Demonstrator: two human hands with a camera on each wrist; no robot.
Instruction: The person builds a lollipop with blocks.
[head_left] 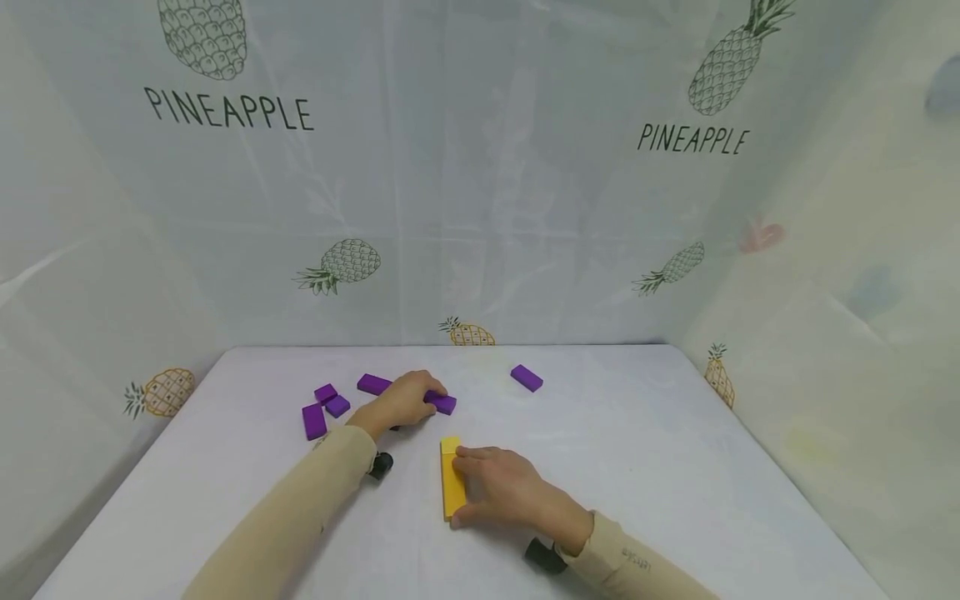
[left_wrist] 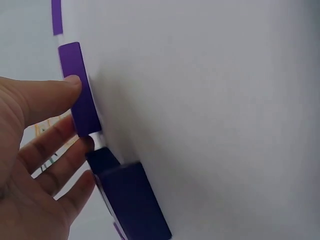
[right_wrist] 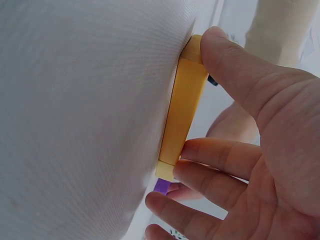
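Note:
In the head view my left hand (head_left: 405, 400) reaches over the table and pinches a purple rectangular block (head_left: 444, 403). The left wrist view shows the thumb on the face of that purple block (left_wrist: 85, 112), with fingertips behind it. Nearer me, my right hand (head_left: 510, 487) lies along the right side of a long yellow block (head_left: 453, 493). Its thumb touches the near end, and its fingers touch the side toward the far end in the right wrist view. A short yellow block (right_wrist: 165, 170) sits against the long one's far end.
Left of my left hand lie several purple blocks: a long one (head_left: 373, 383), a rectangular one (head_left: 314, 422) and two small ones, including a small block (head_left: 337, 406). Another purple block (head_left: 527, 377) lies at the back right. A pineapple-printed curtain (head_left: 480, 208) surrounds the white table (head_left: 637, 433).

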